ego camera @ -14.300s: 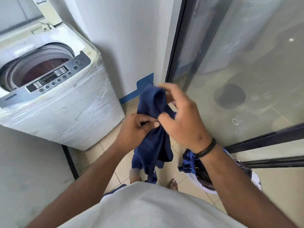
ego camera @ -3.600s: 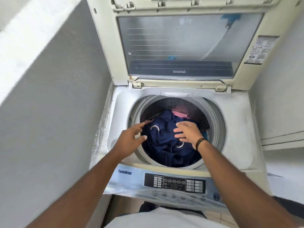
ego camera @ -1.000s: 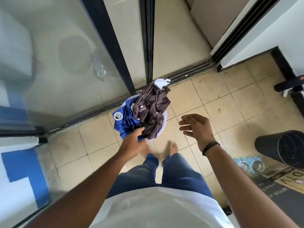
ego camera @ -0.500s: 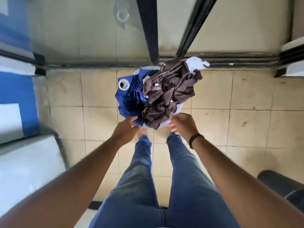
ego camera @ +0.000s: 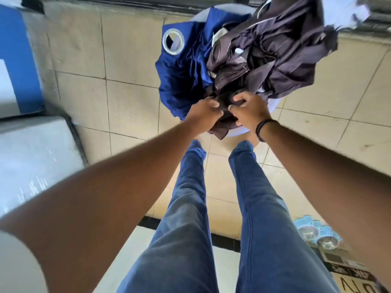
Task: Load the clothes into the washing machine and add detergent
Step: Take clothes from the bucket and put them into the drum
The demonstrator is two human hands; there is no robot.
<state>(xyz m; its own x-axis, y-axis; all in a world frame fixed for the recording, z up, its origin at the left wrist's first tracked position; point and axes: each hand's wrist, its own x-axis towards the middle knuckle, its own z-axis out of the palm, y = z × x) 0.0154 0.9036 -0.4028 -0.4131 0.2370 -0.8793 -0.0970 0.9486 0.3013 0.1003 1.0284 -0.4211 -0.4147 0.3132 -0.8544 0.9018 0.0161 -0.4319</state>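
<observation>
1. My left hand (ego camera: 204, 115) is curled tight, gripping the near edge of the dark brown garment (ego camera: 268, 53).
2. My right hand (ego camera: 248, 109), a black band at its wrist, grips the same bunched edge just beside the left.
3. The brown garment is heaped in a white laundry basket (ego camera: 273, 105) on the tiled floor (ego camera: 127, 66), next to a blue eyelet curtain (ego camera: 182, 75).
4. The washing machine's wrapped corner (ego camera: 36, 157) sits at my left.
</observation>
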